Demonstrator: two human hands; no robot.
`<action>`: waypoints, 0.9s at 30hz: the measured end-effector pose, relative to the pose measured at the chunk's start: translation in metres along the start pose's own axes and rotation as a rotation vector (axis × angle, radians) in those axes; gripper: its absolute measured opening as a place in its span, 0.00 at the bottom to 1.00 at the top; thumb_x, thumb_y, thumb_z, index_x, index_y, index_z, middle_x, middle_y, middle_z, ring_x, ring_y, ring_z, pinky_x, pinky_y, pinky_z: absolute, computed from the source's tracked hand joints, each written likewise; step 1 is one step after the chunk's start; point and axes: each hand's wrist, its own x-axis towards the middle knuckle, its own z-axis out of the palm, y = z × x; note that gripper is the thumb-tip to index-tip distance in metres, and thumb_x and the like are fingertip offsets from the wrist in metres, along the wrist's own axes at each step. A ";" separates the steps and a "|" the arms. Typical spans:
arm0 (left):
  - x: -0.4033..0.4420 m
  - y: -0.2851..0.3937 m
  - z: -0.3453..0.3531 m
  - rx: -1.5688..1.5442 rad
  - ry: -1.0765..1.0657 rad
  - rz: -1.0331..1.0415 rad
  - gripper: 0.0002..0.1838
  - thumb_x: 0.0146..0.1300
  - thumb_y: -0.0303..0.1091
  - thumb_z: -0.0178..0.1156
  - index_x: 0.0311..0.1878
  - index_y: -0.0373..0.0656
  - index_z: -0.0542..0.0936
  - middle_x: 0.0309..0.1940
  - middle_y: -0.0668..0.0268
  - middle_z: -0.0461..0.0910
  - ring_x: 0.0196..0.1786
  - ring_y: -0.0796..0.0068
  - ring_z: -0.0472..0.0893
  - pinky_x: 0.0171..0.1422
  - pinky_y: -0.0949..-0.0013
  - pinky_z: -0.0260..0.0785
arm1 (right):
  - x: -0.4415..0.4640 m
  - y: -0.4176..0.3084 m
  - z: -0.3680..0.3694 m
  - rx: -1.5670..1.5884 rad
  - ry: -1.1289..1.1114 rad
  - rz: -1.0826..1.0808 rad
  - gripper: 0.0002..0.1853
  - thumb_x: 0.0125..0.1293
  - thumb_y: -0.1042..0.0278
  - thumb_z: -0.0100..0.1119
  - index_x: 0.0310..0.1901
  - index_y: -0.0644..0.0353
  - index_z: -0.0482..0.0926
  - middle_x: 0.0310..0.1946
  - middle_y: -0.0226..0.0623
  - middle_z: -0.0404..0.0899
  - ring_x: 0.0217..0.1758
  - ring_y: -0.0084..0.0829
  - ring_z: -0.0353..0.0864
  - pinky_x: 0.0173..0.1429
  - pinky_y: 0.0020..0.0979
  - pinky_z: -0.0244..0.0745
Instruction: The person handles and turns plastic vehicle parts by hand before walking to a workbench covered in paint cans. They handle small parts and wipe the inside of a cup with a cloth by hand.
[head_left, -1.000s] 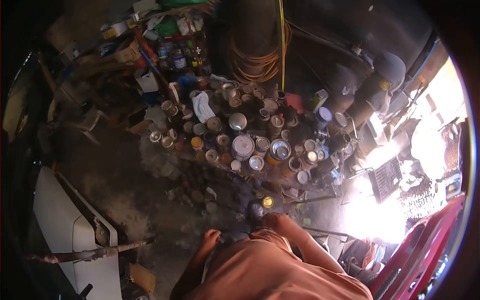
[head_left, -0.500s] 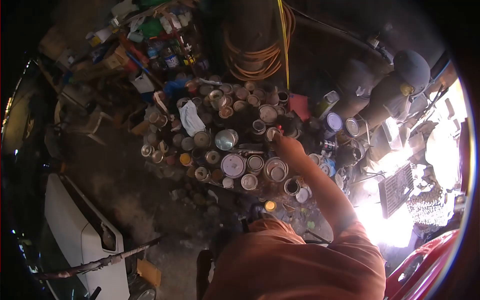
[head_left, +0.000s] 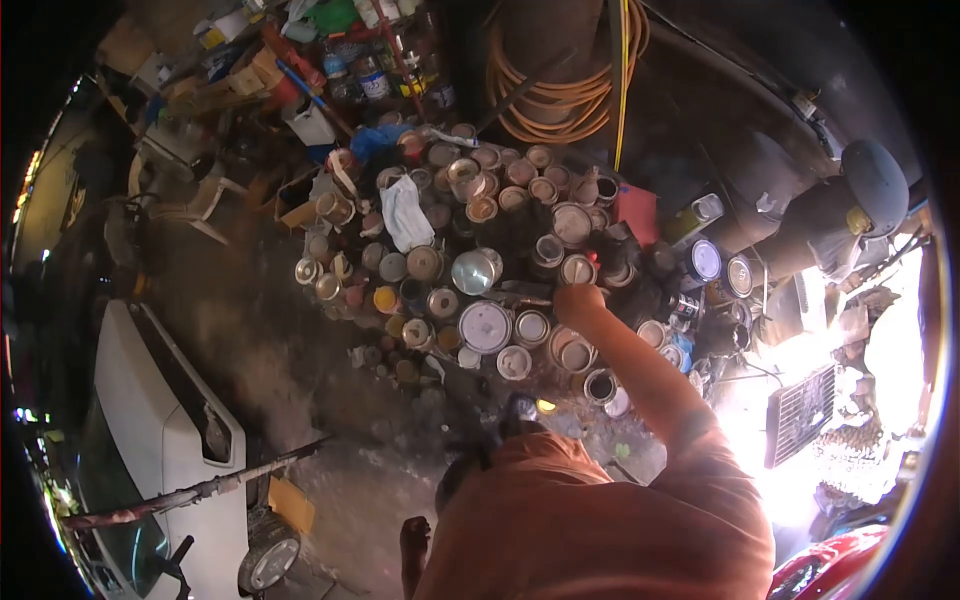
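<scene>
My right hand [head_left: 581, 304] reaches into a crowded group of cans, with its fingers bent downward and partly hidden. It is at the near rim of a round, pale-topped can [head_left: 578, 270]; whether it grips this can is unclear. A small red knob-like thing [head_left: 592, 258] shows just beyond the can's right rim. Left of the hand lie some dark, flat tools [head_left: 522, 297], and nearer me stands an open-topped can [head_left: 572, 350]. Low beside my body, my left hand [head_left: 415, 534] hangs in shadow, fingers curled, holding nothing visible.
A large lidded can [head_left: 485, 327], a shiny round lid [head_left: 473, 272] and a white cloth [head_left: 407, 215] lie among the cans. An orange hose coil [head_left: 550, 125] hangs behind. A white car panel [head_left: 165, 450] stands left; a dark grille [head_left: 802, 415] is at right.
The view has shifted, moving the cans rightward in the picture. My right hand has drawn back from the can's right side to its near rim. My left hand has come into clearer view.
</scene>
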 end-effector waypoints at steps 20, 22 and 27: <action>0.027 -0.075 -0.001 -0.380 0.024 0.056 0.11 0.69 0.34 0.55 0.48 0.40 0.80 0.34 0.64 0.82 0.37 0.73 0.80 0.42 0.69 0.72 | -0.211 -0.008 0.022 0.296 0.165 0.206 0.16 0.69 0.55 0.52 0.48 0.59 0.77 0.45 0.49 0.82 0.49 0.51 0.82 0.51 0.50 0.77; 0.022 -0.078 0.000 -0.400 0.034 0.017 0.10 0.68 0.35 0.56 0.48 0.41 0.80 0.34 0.65 0.82 0.35 0.75 0.79 0.40 0.70 0.71 | -0.217 -0.003 0.036 0.211 0.221 0.178 0.14 0.70 0.57 0.51 0.45 0.58 0.79 0.45 0.49 0.82 0.48 0.51 0.83 0.50 0.50 0.78; 0.000 -0.107 0.015 -0.467 0.019 -0.055 0.11 0.66 0.36 0.60 0.48 0.42 0.80 0.32 0.66 0.81 0.32 0.77 0.77 0.35 0.72 0.69 | -0.229 -0.006 0.047 0.250 0.456 0.145 0.13 0.70 0.59 0.50 0.42 0.59 0.79 0.45 0.48 0.82 0.43 0.49 0.84 0.45 0.49 0.79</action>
